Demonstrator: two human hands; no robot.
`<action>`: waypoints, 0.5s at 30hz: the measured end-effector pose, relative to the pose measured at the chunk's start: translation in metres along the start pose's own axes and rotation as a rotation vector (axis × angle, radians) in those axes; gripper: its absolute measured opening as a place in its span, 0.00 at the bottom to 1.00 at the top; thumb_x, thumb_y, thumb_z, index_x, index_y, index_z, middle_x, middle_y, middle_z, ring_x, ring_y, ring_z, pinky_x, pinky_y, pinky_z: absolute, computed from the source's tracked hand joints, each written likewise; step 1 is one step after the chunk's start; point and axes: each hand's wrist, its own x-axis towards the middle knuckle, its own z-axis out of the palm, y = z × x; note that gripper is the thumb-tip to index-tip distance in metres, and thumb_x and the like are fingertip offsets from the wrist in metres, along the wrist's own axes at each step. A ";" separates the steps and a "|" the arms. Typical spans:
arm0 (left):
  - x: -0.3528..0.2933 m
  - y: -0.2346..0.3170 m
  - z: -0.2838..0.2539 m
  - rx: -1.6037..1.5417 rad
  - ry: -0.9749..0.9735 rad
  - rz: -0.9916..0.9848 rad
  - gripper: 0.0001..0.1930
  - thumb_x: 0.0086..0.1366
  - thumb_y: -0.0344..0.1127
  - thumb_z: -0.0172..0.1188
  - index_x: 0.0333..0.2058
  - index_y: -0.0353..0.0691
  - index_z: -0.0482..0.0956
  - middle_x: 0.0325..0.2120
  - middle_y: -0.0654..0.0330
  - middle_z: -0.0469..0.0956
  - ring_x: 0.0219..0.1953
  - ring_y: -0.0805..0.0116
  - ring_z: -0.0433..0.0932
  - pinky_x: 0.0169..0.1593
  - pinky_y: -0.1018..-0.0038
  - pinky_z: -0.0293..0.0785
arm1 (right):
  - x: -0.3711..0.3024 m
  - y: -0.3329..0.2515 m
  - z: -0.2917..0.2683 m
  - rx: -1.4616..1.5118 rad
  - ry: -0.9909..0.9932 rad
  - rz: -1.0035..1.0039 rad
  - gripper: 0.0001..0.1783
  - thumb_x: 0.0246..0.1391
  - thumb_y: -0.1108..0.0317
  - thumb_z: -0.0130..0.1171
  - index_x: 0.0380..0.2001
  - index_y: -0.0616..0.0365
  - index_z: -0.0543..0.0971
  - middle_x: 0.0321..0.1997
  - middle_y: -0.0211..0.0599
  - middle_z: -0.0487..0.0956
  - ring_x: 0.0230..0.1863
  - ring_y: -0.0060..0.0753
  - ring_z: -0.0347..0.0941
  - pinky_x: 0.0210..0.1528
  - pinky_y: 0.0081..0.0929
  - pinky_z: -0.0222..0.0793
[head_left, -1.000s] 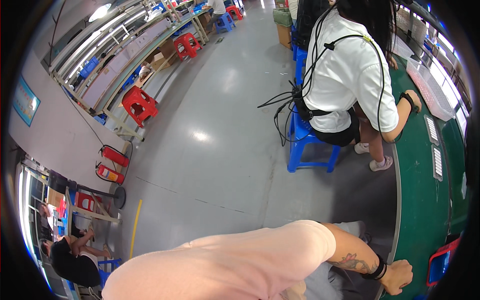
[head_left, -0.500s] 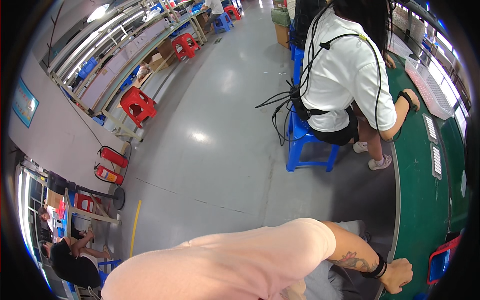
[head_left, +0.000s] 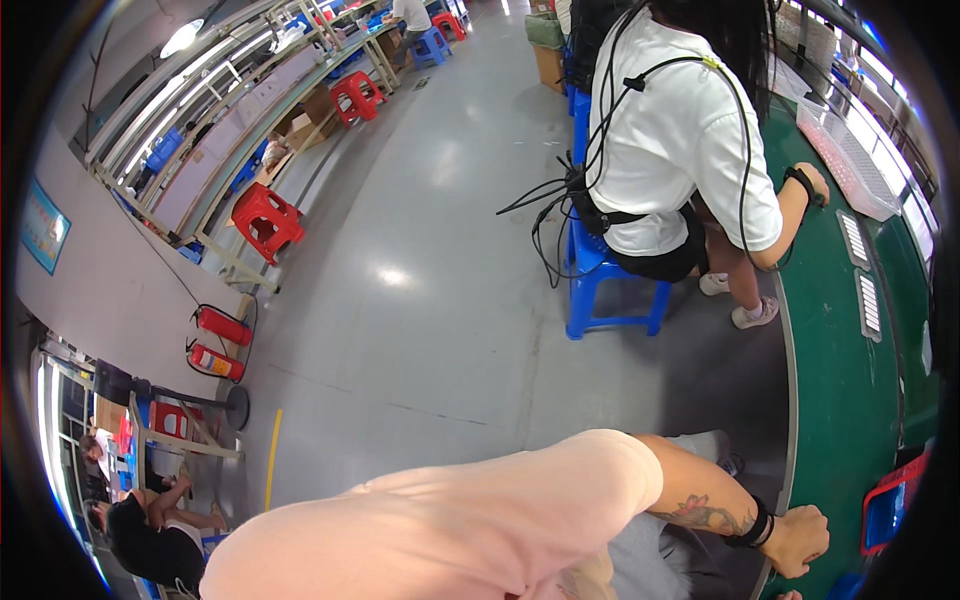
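My left hand (head_left: 797, 540) is over the near edge of the green-topped table (head_left: 835, 400), at the lower right. Its fingers are curled into a fist, with the back of the hand showing. Whatever it may hold is hidden. A black band (head_left: 752, 524) circles the wrist, and a pink sleeve (head_left: 480, 510) covers the upper arm. Below this hand, a sliver of skin at the lower picture edge seems to be my right hand (head_left: 789, 596); its fingers cannot be made out. Nearest to the left hand on the table is a red-rimmed blue tray (head_left: 885, 515).
A co-worker in a white shirt (head_left: 665, 150) sits on a blue stool (head_left: 612, 300), trailing black cables (head_left: 560, 200). Near that person's hand lie two slotted white-and-grey pieces (head_left: 868, 305) and a pale plastic basket (head_left: 845, 160). Red fire extinguishers (head_left: 215, 360) stand along the left wall.
The view has shifted slightly, so the co-worker and stool sit further left. My left hand stays curled near the table edge. A sliver of skin now shows beneath it.
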 end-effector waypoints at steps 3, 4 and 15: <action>-0.001 -0.002 -0.004 -0.023 -0.006 0.000 0.06 0.33 0.39 0.63 0.09 0.47 0.76 0.11 0.61 0.75 0.20 0.57 0.77 0.27 0.65 0.71 | 0.000 0.002 0.001 -0.005 -0.004 -0.042 0.06 0.53 0.74 0.64 0.31 0.67 0.81 0.26 0.37 0.79 0.23 0.25 0.69 0.23 0.23 0.67; -0.001 -0.002 -0.005 -0.039 -0.015 0.007 0.06 0.33 0.38 0.63 0.09 0.47 0.76 0.11 0.61 0.75 0.20 0.57 0.77 0.27 0.65 0.71 | 0.001 0.003 0.001 -0.003 -0.005 -0.049 0.06 0.53 0.75 0.64 0.32 0.67 0.81 0.26 0.37 0.79 0.23 0.25 0.69 0.23 0.22 0.66; -0.003 0.001 -0.008 -0.028 -0.007 0.013 0.07 0.32 0.38 0.62 0.08 0.45 0.75 0.09 0.60 0.73 0.18 0.56 0.76 0.26 0.65 0.70 | 0.002 0.009 0.000 0.035 -0.013 0.016 0.04 0.53 0.76 0.63 0.31 0.67 0.81 0.24 0.35 0.78 0.20 0.23 0.67 0.22 0.20 0.64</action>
